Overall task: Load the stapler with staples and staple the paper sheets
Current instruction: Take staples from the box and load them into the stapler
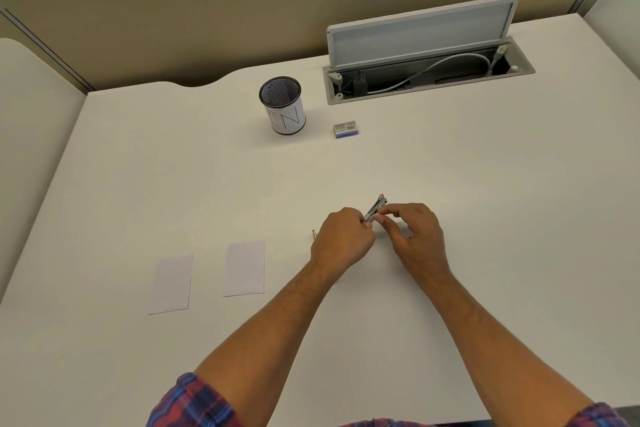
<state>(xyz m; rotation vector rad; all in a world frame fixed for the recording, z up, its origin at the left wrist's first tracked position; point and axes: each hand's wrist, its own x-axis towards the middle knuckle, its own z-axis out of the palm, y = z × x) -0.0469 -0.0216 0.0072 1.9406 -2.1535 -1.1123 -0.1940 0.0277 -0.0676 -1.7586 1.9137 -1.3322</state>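
Note:
A small metal stapler (pixel 374 207) with a red tip is held above the white desk (pixel 485 184), between both hands. My left hand (pixel 341 236) pinches its near end. My right hand (pixel 414 236) grips its middle with thumb and forefinger. A small staple box (pixel 345 129) lies far back on the desk. Two white paper sheets lie flat at the left: one (pixel 171 284) further left, one (pixel 244 268) nearer my hands. A small thin metal piece (pixel 313 234) lies just left of my left hand.
A black mesh pen cup (pixel 282 104) with a white label stands at the back centre. An open cable hatch (pixel 426 59) with its lid raised sits at the back right. A partition wall (pixel 207 17) borders the desk's far side.

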